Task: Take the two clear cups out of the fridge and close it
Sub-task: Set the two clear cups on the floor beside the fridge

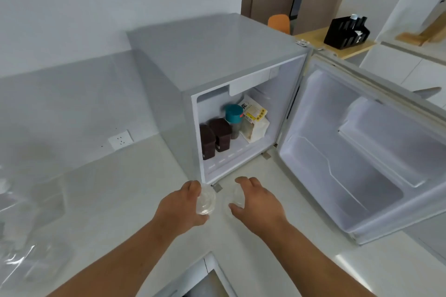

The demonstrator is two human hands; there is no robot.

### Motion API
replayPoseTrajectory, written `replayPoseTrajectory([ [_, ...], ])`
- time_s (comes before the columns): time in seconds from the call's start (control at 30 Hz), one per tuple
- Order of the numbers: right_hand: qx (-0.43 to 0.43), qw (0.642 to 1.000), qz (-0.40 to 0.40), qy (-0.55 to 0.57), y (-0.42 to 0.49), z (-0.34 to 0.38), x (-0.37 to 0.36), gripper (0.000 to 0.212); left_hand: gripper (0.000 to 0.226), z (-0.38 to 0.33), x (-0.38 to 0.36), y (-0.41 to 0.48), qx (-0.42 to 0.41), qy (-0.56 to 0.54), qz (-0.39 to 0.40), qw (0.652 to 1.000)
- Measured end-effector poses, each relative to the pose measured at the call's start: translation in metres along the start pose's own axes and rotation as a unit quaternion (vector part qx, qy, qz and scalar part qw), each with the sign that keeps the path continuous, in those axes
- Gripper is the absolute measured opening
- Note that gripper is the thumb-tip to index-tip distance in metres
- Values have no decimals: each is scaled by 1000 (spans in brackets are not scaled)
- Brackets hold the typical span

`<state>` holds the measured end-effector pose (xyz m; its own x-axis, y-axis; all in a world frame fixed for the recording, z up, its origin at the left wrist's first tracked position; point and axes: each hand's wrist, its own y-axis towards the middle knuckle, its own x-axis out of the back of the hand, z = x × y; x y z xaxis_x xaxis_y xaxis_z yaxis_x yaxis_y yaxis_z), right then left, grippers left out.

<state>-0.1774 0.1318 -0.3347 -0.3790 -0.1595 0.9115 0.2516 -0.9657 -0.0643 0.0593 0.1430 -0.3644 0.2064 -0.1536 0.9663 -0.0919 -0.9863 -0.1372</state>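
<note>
Pale countertop [115,212] is carrying a small grey fridge [217,55], its door [362,157] swinging wide open to the fridge's right. Just in front of the fridge's lower edge, the left hand [179,207] is wrapping its fingers around the left clear cup [205,200], which is tilting with its long axis leaning toward the fridge, while the right hand [258,200] is cupping the right clear cup [235,198], fingers spread, seemingly upright. Thin, slippery plastic could be slipping or crumpling under a hard squeeze, and the door is still needing closing.

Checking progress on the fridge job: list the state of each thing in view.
Fridge: open.
Door: swung wide right.
Left cup: out, held in left hand.
Right cup: out, on the counter, right hand around it.
Teal-lidded jar: lidded, upright inside.
</note>
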Motion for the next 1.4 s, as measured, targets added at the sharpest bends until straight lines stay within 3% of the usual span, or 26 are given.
replayPoseTrajectory([
  [0.5,-2,996,85,-29,77,95,-120,60,72,165,-43,26,46,-8,63,997],
  [1.2,-36,986,153,-51,105,101,-177,63,84,199,-100,58,18,-2,122,992],
  [1.4,-31,991,128,-40,95,97,-155,63,72,188,-78,49,1,-30,65,997],
])
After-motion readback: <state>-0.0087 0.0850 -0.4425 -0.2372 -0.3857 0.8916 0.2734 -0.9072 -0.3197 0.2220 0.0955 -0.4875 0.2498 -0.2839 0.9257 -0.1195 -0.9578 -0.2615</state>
